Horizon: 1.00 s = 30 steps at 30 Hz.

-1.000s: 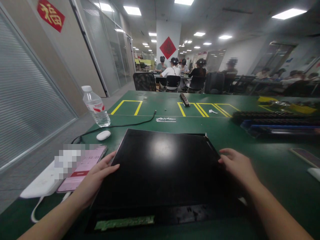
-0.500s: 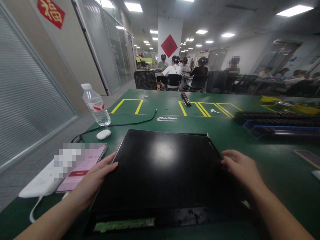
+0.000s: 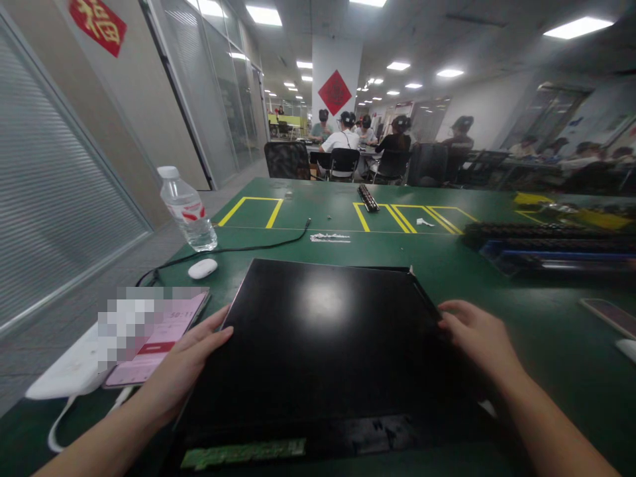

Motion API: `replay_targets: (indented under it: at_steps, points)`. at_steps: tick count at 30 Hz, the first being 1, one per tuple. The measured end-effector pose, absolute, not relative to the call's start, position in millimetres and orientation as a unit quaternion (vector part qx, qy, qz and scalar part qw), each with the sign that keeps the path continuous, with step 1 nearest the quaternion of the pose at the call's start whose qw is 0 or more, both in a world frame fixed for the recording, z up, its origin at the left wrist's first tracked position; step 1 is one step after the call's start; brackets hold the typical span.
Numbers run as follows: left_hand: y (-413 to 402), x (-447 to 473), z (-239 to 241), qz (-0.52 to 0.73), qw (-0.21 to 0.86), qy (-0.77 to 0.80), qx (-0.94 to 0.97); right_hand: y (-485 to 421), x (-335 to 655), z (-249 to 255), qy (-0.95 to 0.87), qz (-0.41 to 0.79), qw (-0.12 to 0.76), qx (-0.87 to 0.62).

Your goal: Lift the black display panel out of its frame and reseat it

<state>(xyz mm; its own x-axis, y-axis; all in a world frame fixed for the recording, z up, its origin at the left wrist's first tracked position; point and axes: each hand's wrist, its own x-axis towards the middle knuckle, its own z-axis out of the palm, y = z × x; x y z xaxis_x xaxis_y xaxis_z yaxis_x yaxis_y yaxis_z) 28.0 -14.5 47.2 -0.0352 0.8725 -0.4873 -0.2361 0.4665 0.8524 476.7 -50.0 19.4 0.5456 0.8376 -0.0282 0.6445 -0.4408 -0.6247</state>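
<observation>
A large black display panel (image 3: 322,338) lies flat on the green table (image 3: 536,311) in front of me, with a green circuit strip (image 3: 243,454) along its near edge. My left hand (image 3: 181,368) grips the panel's left edge, thumb on top and the other fingers hidden beneath. My right hand (image 3: 477,341) holds the right edge, fingers curled over it.
A phone with a pink screen (image 3: 159,338) lies on a white power strip (image 3: 69,371) at my left. A water bottle (image 3: 186,209), a white earbud case (image 3: 202,268) and a black cable (image 3: 238,248) sit beyond. Dark trays (image 3: 551,245) lie at right. People sit at far tables.
Both hands keep the same hold on the panel's edges. The view has shifted slightly; the panel looks almost unmoved.
</observation>
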Motion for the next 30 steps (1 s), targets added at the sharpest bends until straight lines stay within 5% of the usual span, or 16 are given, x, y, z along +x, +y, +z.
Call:
replay_targets:
  at_steps: [30]
  points:
    - [-16.2, 22.3, 40.5, 0.422, 0.613, 0.562, 0.360, -49.2, 476.0, 18.2, -0.433, 0.190, 0.311, -0.824]
